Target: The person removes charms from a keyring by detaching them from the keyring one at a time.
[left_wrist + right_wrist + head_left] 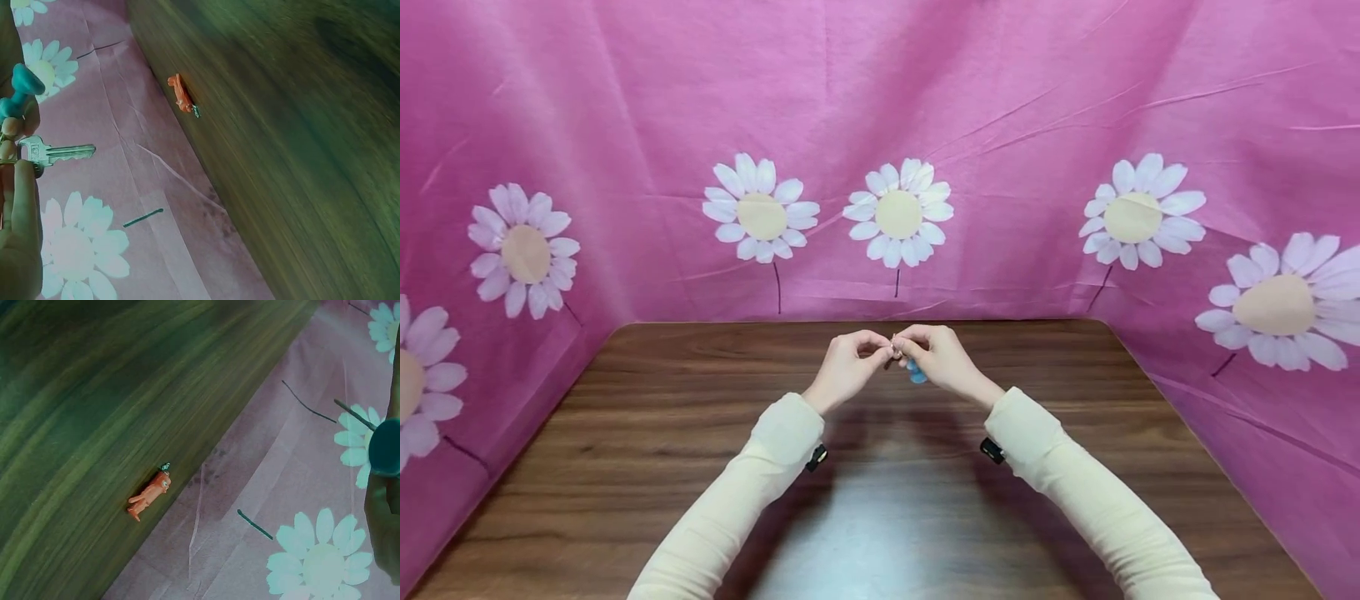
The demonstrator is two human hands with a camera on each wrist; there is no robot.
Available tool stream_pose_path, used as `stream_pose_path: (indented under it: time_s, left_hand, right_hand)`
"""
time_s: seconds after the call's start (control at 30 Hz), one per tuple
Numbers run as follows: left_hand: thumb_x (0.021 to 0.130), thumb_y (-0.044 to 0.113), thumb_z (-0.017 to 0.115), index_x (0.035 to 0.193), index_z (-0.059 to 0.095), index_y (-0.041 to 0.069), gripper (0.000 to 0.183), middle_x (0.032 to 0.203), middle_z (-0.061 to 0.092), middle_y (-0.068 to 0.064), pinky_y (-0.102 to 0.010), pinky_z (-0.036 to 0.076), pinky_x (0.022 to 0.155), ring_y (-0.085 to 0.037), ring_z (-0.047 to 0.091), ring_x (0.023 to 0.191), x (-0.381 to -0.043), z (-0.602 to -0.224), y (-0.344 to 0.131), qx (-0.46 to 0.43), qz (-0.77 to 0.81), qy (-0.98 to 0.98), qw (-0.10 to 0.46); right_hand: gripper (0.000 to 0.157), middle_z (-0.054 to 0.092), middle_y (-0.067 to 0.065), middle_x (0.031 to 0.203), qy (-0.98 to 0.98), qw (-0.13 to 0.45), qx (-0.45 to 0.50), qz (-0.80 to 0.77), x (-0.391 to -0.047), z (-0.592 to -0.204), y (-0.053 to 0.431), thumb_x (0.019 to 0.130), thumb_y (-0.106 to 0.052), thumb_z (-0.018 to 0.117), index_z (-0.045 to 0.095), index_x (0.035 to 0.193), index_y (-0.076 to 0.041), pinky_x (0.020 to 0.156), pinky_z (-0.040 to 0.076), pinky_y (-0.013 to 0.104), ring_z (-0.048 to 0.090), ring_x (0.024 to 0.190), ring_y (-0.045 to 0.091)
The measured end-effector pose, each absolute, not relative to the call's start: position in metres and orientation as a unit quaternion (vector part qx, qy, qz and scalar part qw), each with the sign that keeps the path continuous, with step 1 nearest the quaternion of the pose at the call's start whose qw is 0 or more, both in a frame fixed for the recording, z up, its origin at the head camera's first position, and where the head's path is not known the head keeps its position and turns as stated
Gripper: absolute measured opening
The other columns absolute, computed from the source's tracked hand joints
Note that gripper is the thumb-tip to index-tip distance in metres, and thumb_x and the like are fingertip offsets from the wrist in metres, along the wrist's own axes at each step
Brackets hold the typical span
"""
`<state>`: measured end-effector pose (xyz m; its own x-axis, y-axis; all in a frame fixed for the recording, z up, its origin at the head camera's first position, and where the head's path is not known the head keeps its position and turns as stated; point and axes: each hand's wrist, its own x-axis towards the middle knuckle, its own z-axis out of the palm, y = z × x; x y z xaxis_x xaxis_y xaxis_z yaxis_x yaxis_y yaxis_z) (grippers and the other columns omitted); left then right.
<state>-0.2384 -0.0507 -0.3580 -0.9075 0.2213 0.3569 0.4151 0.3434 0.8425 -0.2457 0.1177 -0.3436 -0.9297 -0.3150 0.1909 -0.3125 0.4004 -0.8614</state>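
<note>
Both hands meet above the far part of the table. My left hand (848,367) pinches a silver key (65,152) by its head between thumb and fingers; its blade points outward. Fingertips of my right hand (947,360) pinch the small metal ring (896,345) beside it, mostly hidden by the fingers. A blue, rounded charm (917,372) hangs under the right hand; in the left wrist view the blue charm (28,81) looks knobbed. On the table lies an orange figure (149,496) with a small green-silver end, apart from both hands and out of sight in the head view.
The brown wooden table (700,467) ends at a pink cloth (1000,100) printed with white daisies, which rises behind it and along both sides. The orange figure lies close to the table's far edge.
</note>
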Motion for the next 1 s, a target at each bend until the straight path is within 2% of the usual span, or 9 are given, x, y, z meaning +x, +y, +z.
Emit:
stream_pose_path:
  time_s: [0.17, 0.33, 0.57, 0.7, 0.87, 1.0]
  left_hand:
    - [0.085, 0.010, 0.062, 0.089, 0.068, 0.004, 0.009, 0.086, 0.071, -0.008, -0.023, 0.054, 0.071, -0.018, 0.068, 0.081, -0.241, -0.360, -0.046, -0.204, -0.541, -0.809, 0.104]
    - [0.083, 0.008, 0.061, 0.087, 0.070, 0.004, 0.010, 0.084, 0.071, -0.007, -0.020, 0.053, 0.069, -0.015, 0.068, 0.077, -0.244, -0.362, -0.040, -0.241, -0.492, -0.821, 0.159]
    - [0.080, 0.008, 0.064, 0.082, 0.070, 0.007, 0.007, 0.081, 0.071, -0.002, -0.022, 0.053, 0.067, -0.012, 0.067, 0.074, -0.246, -0.364, -0.037, -0.267, -0.414, -0.843, 0.216]
    - [0.078, 0.009, 0.065, 0.078, 0.070, 0.010, 0.005, 0.075, 0.069, 0.001, -0.021, 0.050, 0.062, -0.008, 0.064, 0.067, -0.246, -0.364, -0.036, -0.269, -0.388, -0.847, 0.243]
    - [0.073, 0.011, 0.064, 0.073, 0.069, 0.012, 0.005, 0.067, 0.068, 0.004, -0.018, 0.046, 0.057, -0.005, 0.060, 0.060, -0.243, -0.364, -0.035, -0.239, -0.417, -0.841, 0.249]
    - [0.073, 0.012, 0.064, 0.072, 0.068, 0.013, 0.004, 0.066, 0.069, 0.003, -0.018, 0.046, 0.056, -0.003, 0.060, 0.059, -0.243, -0.365, -0.033, -0.210, -0.452, -0.835, 0.234]
  right_hand:
    - [0.018, 0.065, 0.016, 0.071, 0.832, -0.001, -0.164, -0.529, -0.246, -0.344, 0.120, 0.091, -0.014, 0.056, 0.067, 0.095, -0.001, 0.046, 0.051, 0.028, 0.057, 0.051, 0.012]
    - [0.019, 0.065, 0.022, 0.074, 0.835, -0.008, -0.159, -0.527, -0.245, -0.346, 0.125, 0.091, -0.015, 0.055, 0.067, 0.092, 0.000, 0.045, 0.050, 0.028, 0.054, 0.049, 0.008]
    - [0.020, 0.065, 0.010, 0.067, 0.830, -0.005, -0.164, -0.533, -0.245, -0.349, 0.129, 0.091, -0.015, 0.055, 0.067, 0.094, 0.001, 0.045, 0.051, 0.031, 0.054, 0.048, 0.008]
    - [0.020, 0.065, 0.010, 0.067, 0.817, 0.005, -0.167, -0.551, -0.247, -0.352, 0.128, 0.091, -0.013, 0.055, 0.066, 0.094, 0.004, 0.045, 0.051, 0.028, 0.054, 0.049, 0.008]
    - [0.017, 0.065, 0.018, 0.072, 0.802, 0.000, -0.195, -0.565, -0.249, -0.354, 0.129, 0.089, -0.007, 0.056, 0.064, 0.095, 0.006, 0.050, 0.049, 0.023, 0.055, 0.055, 0.007]
    - [0.016, 0.066, 0.017, 0.074, 0.797, -0.017, -0.202, -0.569, -0.251, -0.356, 0.131, 0.088, -0.006, 0.058, 0.065, 0.095, 0.007, 0.054, 0.049, 0.021, 0.059, 0.061, 0.010]
